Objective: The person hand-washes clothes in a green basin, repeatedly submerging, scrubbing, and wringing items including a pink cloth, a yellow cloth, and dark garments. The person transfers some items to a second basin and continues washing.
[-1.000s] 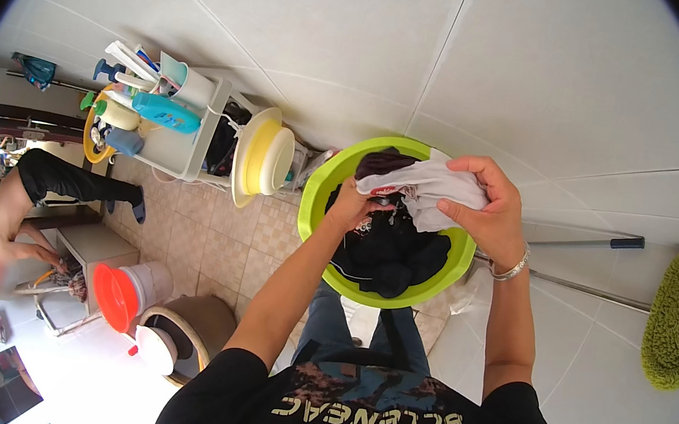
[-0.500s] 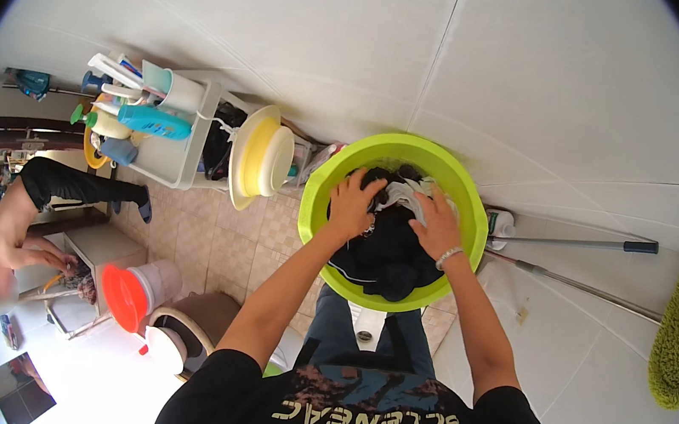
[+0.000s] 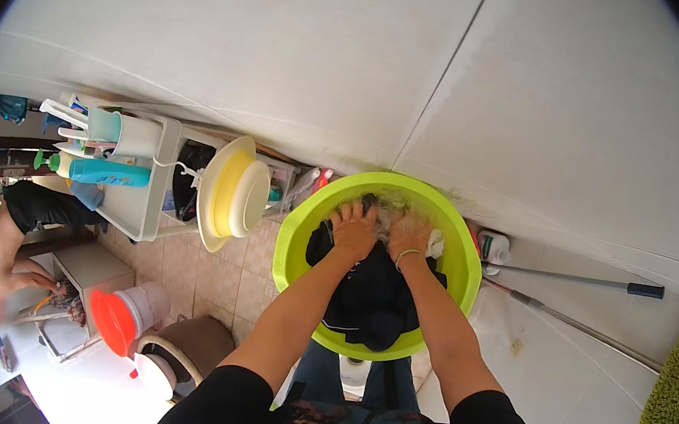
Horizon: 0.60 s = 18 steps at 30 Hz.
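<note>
A lime-green basin (image 3: 294, 245) holds a heap of wet dark clothes (image 3: 374, 307), with a pale cloth (image 3: 436, 244) at its right side. Bubbly water shows at the basin's far end. My left hand (image 3: 352, 231) presses on the dark fabric, fingers stretched away from me and slightly apart. Close beside it my right hand (image 3: 407, 236), a bracelet at the wrist, pushes into the water and cloth with its fingers extended. Splashing water partly blurs the right fingertips.
Left stands a white shelf cart (image 3: 158, 188) with bottles and a yellow-and-white basin (image 3: 251, 200). A red basin (image 3: 109, 323) and brown bin (image 3: 207, 340) are nearer. Right are a white bottle (image 3: 496, 248), poles and a green mop head (image 3: 676, 394). Another person (image 3: 10, 241) bends at far left.
Both hands have moved closer together and pushed down into the clothes at the far side; water now splashes there. The view has shifted, so the basin appears lower.
</note>
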Tool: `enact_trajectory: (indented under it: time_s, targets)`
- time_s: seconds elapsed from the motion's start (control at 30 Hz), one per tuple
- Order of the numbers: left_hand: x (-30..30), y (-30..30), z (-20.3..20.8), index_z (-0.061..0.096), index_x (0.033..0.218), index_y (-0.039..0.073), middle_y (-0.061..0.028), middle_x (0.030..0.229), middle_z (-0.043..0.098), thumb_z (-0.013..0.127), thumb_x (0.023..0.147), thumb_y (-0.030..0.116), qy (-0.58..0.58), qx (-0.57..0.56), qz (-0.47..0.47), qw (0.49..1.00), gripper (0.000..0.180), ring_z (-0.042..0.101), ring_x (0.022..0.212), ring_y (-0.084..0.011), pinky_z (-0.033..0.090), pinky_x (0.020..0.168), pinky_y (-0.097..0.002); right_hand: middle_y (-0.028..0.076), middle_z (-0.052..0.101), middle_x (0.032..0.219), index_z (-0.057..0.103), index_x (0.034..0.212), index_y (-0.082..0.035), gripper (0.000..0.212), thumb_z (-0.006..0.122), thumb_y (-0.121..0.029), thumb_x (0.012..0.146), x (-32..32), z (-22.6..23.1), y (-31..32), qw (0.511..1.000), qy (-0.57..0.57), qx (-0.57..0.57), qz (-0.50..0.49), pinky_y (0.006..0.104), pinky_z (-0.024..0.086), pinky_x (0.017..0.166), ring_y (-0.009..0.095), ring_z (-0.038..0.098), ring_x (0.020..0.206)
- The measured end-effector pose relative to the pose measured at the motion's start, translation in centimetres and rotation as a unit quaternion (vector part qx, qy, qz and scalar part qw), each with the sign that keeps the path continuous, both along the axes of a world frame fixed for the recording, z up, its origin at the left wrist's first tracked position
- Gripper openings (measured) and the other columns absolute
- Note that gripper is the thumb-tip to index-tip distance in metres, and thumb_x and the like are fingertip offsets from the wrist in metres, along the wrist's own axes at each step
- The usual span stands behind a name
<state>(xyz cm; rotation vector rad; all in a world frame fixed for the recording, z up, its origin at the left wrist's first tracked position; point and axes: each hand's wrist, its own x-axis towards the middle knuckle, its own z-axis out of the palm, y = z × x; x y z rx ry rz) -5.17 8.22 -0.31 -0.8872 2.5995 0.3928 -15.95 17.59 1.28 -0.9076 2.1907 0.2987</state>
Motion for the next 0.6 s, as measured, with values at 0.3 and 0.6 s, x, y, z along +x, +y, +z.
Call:
enact_trajectory:
  time_s: [0.3, 0.6]
  targets:
    - [-0.7, -3.2, 9.7, 0.065, 0.120, 0.015, -0.0223, 0.114, 0.061, 0.076, 0.079, 0.022, 0.117, 0.137, 0.022, 0.983, 0.043, 0.064, 0.100, -0.0428, 0.054, 0.089, -0.0481, 0.016, 0.048, 0.145, 0.036, 0.151, -0.022, 0.093, 0.083, -0.018, 0.071, -0.1, 0.3, 5.8, 0.955, 0.001, -0.274, -0.113, 0.0566, 0.023, 0.116, 0.040, 0.038, 0.138]
    - [0.3, 1.7, 30.9, 0.068, 0.113, 0.006, -0.0103, 0.103, 0.066, 0.079, 0.074, 0.005, 0.323, 0.300, 0.008, 0.897, 0.040, 0.066, 0.094, -0.0225, 0.052, 0.083, -0.0326, 0.010, 0.040, 0.155, 0.031, 0.156, -0.019, 0.112, 0.090, -0.034, 0.062, 4.7, 5.4, 5.2, 0.838, 0.082, -0.494, -0.217, 0.0579, 0.016, 0.118, 0.035, 0.034, 0.144]
